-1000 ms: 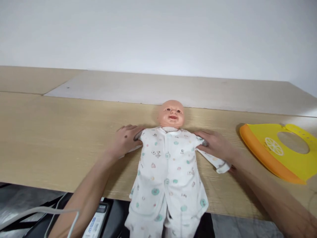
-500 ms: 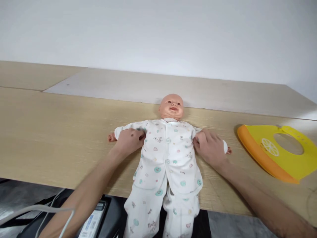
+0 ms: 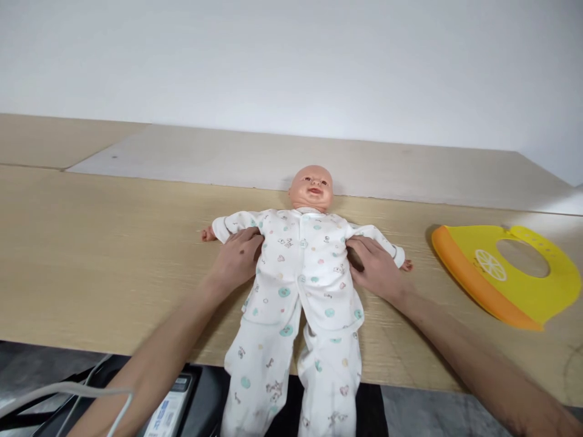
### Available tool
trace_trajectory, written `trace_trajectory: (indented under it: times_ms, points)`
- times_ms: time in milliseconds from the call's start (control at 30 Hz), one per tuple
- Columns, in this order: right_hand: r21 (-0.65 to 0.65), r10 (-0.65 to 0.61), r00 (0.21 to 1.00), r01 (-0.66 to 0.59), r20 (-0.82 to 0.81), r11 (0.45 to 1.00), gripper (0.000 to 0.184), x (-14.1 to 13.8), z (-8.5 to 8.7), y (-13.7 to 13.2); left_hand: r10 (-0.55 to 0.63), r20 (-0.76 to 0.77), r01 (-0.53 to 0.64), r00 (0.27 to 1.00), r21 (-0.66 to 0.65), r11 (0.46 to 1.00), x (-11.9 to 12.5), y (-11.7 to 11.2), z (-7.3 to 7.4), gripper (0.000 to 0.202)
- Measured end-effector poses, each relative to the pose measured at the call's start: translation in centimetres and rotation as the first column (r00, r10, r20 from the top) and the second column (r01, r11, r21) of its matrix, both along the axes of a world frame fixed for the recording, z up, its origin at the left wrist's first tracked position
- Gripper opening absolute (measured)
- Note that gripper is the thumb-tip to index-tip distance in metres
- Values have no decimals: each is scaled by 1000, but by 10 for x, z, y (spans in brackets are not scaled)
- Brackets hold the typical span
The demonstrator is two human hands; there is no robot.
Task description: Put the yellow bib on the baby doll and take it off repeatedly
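Your left hand and right hand have open fingers on the doll; the wooden tabletop carries a yellow bib, white wall behind.

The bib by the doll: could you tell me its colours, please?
The bib is yellow, orange-rimmed, with a white citrus slice, best in the head view.

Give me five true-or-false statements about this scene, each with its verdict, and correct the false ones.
1. The baby doll lies face up on the wooden table. True.
2. The left hand holds the yellow bib. False: it rests on the doll's white printed sleepsuit; the bib lies apart, off to the right.
3. The doll's hands are hidden inside the sleeves. False: both show beyond the cuffs.
4. The right hand touches the sleepsuit's side. True.
5. The sleepsuit's legs extend past the table's front edge. True.
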State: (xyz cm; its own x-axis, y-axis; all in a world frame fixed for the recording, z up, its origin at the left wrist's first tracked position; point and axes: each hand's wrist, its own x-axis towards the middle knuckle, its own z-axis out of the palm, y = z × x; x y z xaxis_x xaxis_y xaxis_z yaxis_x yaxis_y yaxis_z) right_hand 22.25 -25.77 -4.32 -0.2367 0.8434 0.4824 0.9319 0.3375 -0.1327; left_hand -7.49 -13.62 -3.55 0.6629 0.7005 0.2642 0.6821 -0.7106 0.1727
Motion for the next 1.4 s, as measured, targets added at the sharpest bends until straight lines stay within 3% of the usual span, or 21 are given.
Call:
trace_trajectory:
  times_ms: [333,667,867,1000,1167,1267,1400]
  points:
    - [-31,-36,998,38,60,999,42,1,-6,12,157,-99,-151,983,64,986,16,-3,-5,25]
    - [-3,12,1000,-12,-18,1000,41,42,-20,53,292,-83,-285,953,85,955,34,28,-11,31]
    - [-64,-1,999,-2,-46,998,36,61,-16,83,344,-55,-337,937,111,935,47,43,-13,32]
    - [-116,-179,983,184,46,976,23,56,-9,92,356,-41,-348,934,127,929,54,47,-9,31]
    - [-84,-531,836,545,140,834,29,45,-11,86,311,1,-308,950,140,941,52,45,-11,32]
    - [-86,-608,788,615,99,784,34,46,-16,87,302,1,-299,953,139,944,51,45,-13,32]
    - [-39,-640,767,642,58,766,36,52,-22,90,326,-12,-323,945,122,939,51,47,-13,32]
